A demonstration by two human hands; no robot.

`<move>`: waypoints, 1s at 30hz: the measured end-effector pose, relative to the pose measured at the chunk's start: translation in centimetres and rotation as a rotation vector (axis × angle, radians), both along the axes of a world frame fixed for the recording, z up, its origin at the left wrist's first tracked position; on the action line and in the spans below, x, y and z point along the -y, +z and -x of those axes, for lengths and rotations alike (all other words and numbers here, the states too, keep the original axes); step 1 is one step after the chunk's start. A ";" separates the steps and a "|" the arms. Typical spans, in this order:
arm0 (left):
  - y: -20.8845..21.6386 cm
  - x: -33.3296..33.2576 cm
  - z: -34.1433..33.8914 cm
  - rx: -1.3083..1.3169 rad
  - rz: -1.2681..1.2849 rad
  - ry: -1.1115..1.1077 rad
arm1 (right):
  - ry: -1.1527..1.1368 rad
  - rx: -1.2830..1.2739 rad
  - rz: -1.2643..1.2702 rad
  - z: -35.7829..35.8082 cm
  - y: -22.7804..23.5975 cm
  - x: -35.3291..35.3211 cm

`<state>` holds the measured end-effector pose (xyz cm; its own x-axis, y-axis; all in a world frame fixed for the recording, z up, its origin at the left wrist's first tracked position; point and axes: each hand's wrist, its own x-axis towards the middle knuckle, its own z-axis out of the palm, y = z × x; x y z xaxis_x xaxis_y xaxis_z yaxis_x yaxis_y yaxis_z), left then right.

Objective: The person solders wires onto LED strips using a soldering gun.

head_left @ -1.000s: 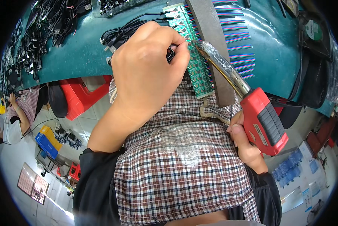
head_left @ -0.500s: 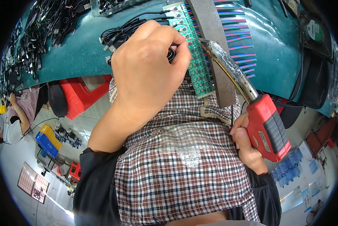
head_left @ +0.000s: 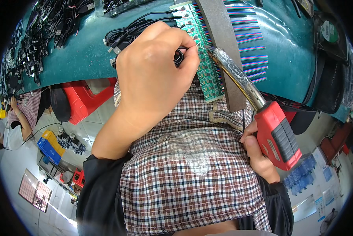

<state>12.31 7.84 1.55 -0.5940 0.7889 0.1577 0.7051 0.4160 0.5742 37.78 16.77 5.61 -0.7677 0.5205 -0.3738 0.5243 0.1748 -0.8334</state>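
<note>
My left hand [head_left: 154,69] is closed in a pinch on a thin black cable [head_left: 179,59], its fingertips at the left edge of a green circuit board panel [head_left: 210,86]. The cable's end is mostly hidden by the fingers. My right hand [head_left: 259,159] grips a red and black soldering gun [head_left: 277,133] with a metal-wrapped barrel and a brass tube along it. Its tip points at the board, close to my left fingertips; whether it touches cannot be told. Other black cables [head_left: 125,34] run to the panel's upper part.
A dark grey bar [head_left: 234,96] lies along the panel, with striped ribbon wires [head_left: 252,49] fanning out to its right. Bundled black cables [head_left: 60,29] lie at the table's far left. A red stool [head_left: 80,104] stands below the table. Another person's arm [head_left: 23,118] shows at left.
The soldering gun has shifted slightly left, bringing its tip nearer the board and my left fingertips. My left hand has barely moved.
</note>
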 end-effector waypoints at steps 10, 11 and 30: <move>-0.3 0.0 -0.4 -0.036 -0.017 0.019 | -0.055 -0.037 0.061 0.0 -0.7 0.3; -0.3 0.0 -0.5 -0.044 -0.007 0.025 | -0.065 -0.064 0.082 0.0 -0.8 0.3; -0.4 0.1 -0.6 -0.078 0.002 0.015 | -0.070 -0.043 0.087 -0.2 -0.3 1.0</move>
